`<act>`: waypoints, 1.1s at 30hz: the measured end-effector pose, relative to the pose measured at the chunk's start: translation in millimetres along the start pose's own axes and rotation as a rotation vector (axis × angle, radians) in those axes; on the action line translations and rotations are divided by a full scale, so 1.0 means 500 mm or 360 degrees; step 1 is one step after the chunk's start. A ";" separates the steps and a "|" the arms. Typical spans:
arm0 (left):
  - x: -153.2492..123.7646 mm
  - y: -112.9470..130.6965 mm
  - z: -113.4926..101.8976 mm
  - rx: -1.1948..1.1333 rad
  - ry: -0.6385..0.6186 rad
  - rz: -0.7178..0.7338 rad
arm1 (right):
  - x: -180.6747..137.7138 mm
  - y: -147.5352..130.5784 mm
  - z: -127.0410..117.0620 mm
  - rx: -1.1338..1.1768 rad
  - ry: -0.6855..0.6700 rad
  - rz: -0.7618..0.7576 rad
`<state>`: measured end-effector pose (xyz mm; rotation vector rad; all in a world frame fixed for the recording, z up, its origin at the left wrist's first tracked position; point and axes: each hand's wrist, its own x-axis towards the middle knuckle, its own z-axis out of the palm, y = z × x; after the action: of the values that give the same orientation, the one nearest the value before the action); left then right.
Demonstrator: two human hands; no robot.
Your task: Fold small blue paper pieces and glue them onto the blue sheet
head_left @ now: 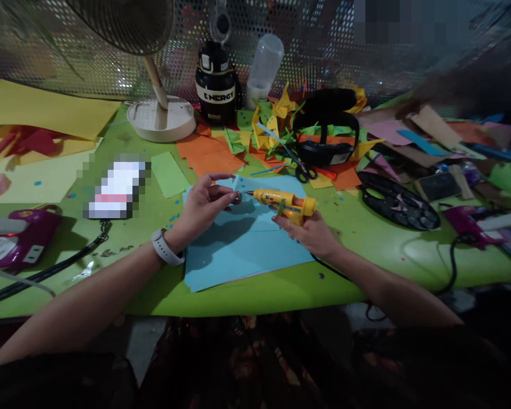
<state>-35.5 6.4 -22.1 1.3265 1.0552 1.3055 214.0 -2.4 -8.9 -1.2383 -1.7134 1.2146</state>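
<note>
My right hand (309, 232) is wrapped around the handle of a yellow glue gun (281, 203), its metal nozzle pointing left. Just left of that nozzle, my left hand (210, 203) has its fingers curled in a pinch, with a grey watch band on the wrist. A pale folded paper edge (237, 183) shows by the left fingertips; whatever they hold is too small to make out. Beneath both hands lie light blue paper sheets (247, 255) on the green table (153, 292). A dark cord runs from below the right hand.
Scissors (305, 172), orange paper (210, 154) and folded yellow paper shapes (276, 122) lie behind the sheets. A black bottle (216, 91) and a fan base (162, 122) stand further back. Left is a blurred phone (118, 190); right, a black palette (400, 201). Purple devices flank both sides.
</note>
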 end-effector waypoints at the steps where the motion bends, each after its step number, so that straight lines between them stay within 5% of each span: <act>1: 0.000 0.000 0.000 0.0003 -0.0003 0.0001 | 0.000 -0.001 0.000 -0.0003 -0.0004 0.0003; 33: -0.001 0.000 0.000 0.0030 0.0009 0.0015 | 0.000 -0.008 0.001 0.0001 -0.0017 -0.0005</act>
<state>-35.7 6.0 -22.3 1.3443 1.0687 1.3101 212.1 -2.9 -5.4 -1.2304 -1.7221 1.2219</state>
